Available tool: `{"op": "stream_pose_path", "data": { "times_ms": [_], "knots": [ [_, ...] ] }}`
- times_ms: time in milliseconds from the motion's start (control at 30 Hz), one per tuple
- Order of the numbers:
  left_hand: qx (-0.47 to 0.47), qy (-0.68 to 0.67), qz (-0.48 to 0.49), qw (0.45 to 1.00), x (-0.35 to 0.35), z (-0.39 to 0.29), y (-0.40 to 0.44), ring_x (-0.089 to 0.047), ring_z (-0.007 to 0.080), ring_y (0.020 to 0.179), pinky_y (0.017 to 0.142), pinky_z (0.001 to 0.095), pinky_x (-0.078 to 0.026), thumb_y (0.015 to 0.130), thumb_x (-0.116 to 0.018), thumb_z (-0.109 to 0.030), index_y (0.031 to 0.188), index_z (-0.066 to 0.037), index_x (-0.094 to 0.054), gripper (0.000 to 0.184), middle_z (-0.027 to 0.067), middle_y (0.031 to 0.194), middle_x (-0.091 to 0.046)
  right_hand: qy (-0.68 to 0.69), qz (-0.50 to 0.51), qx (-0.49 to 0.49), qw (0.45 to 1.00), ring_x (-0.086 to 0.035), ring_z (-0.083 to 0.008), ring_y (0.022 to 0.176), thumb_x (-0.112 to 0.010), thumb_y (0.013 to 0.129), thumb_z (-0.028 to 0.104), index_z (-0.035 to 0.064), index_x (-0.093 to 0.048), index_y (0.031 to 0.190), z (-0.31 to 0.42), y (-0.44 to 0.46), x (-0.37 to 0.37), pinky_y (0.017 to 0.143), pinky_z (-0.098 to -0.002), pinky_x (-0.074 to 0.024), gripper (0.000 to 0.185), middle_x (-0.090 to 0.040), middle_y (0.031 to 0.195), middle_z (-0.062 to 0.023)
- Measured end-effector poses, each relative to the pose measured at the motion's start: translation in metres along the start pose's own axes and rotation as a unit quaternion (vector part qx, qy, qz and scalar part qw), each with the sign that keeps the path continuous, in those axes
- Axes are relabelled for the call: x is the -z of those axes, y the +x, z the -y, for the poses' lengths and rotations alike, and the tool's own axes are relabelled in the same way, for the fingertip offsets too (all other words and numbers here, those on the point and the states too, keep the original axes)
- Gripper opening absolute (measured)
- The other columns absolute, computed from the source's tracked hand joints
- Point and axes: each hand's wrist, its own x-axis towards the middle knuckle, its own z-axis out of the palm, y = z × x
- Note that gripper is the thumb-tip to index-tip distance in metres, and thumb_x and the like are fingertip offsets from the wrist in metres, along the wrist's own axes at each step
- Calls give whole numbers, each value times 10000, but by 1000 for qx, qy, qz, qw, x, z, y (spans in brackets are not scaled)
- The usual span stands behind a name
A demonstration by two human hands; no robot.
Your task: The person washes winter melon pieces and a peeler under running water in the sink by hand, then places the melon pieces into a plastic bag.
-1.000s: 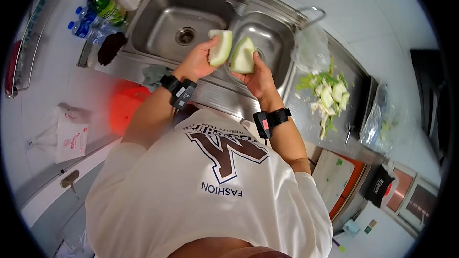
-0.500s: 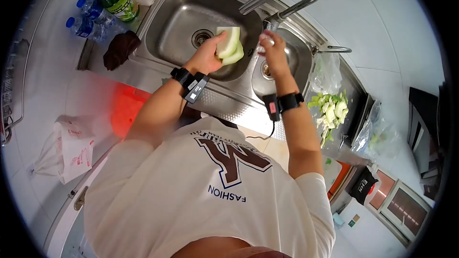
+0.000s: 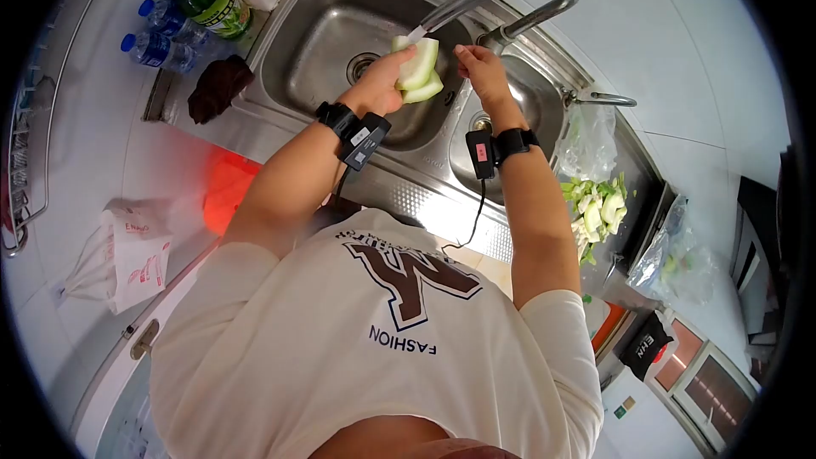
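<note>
The left hand (image 3: 381, 85) grips two pale green, curved melon chunks (image 3: 420, 70), its fingers partly hidden. Apart, the right hand (image 3: 484, 75) curls; I can't see inside it.

The camera on my head looks forward and steeply down over my shirt (image 3: 331, 382), which is nearest and fills the lower middle. Farther off, near the top, come my left hand (image 3: 378, 87), right hand (image 3: 485, 78) and the sink (image 3: 302, 51). The wide view curves to dark corners.
</note>
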Motion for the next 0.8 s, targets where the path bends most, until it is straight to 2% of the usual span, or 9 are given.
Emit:
{"op": "stream_pose_path", "data": {
  "times_ms": [167, 233, 367, 433, 467, 533, 667, 733, 800],
  "knots": [
    [-10, 14, -15, 1000, 2, 3, 11, -605, 249, 973, 889, 442, -489, 921, -550, -230, 1139, -25, -519, 301, 119, 1072, -592, 23, -41, 49, 998, -541, -124, 707, -632, 840, 237, -20, -615, 1058, -6, -12, -2, 626, -265, -451, 338, -606, 793, -59],
    [-17, 20, -17, 1000, 8, 2, 14, -608, 243, 960, 882, 439, -494, 922, -549, -232, 1140, -25, -518, 302, 117, 1068, -592, -30, -166, 220, 961, -559, -101, 747, -615, 862, 186, -4, -586, 1062, -11, -18, -6, 655, -233, -474, 278, -608, 880, -38],
    [-42, 65, -11, 997, 30, 1, 24, -612, 229, 915, 797, 414, -525, 894, -595, -199, 1114, -21, -539, 288, 103, 1041, -593, -86, -191, 214, 954, -582, -113, 777, -613, 856, 151, 8, -571, 1088, -23, -47, -22, 649, -232, -486, 275, -606, 908, -40],
    [-48, 103, -45, 993, 41, 3, 26, -612, 224, 899, 772, 406, -533, 885, -607, -193, 1093, -18, -552, 278, 102, 1025, -595, 15, -59, 96, 994, -588, -120, 774, -609, 857, 145, 10, -565, 1087, -38, -53, -37, 649, -242, -491, 271, -602, 908, -40],
    [-52, 119, -58, 990, 47, 5, 27, -617, 215, 888, 788, 388, -527, 901, -586, -214, 1087, -19, -558, 271, 94, 1005, -606, 17, -60, 95, 994, -588, -120, 774, -609, 857, 145, 10, -565, 1087, -43, -56, -44, 649, -242, -491, 271, -602, 908, -40],
    [-55, 135, -73, 987, 57, 5, 25, -622, 206, 878, 803, 370, -522, 918, -565, -235, 1081, -21, -565, 270, 85, 985, -617, 96, -18, -29, 995, -570, -116, 675, -627, 820, 151, 19, -613, 1007, -46, -61, -55, 618, -262, -464, 230, -618, 778, -44],
    [-33, 111, -73, 991, 75, 6, 19, -613, 214, 909, 819, 381, -520, 915, -567, -218, 1112, -30, -548, 274, 94, 1029, -601, 122, -26, -37, 991, -579, -112, 729, -583, 868, 143, 9, -576, 1052, -51, -50, -58, 632, -248, -491, 228, -603, 856, -36],
    [-29, 90, -69, 993, 79, 7, 17, -609, 218, 921, 827, 387, -519, 914, -566, -216, 1122, -33, -542, 278, 96, 1047, -595, -6, -148, 89, 985, -592, -108, 686, -593, 863, 150, -1, -617, 1017, -42, -39, -44, 625, -241, -495, 217, -631, 801, -32],
    [-30, 94, -66, 993, 76, 7, 15, -603, 225, 942, 846, 399, -517, 912, -568, -207, 1142, -37, -531, 289, 96, 1070, -585, -74, -142, 92, 983, -600, -104, 670, -600, 857, 149, 2, -642, 1001, -31, -29, -29, 624, -232, -496, 210, -651, 790, -37]
  ]
}}
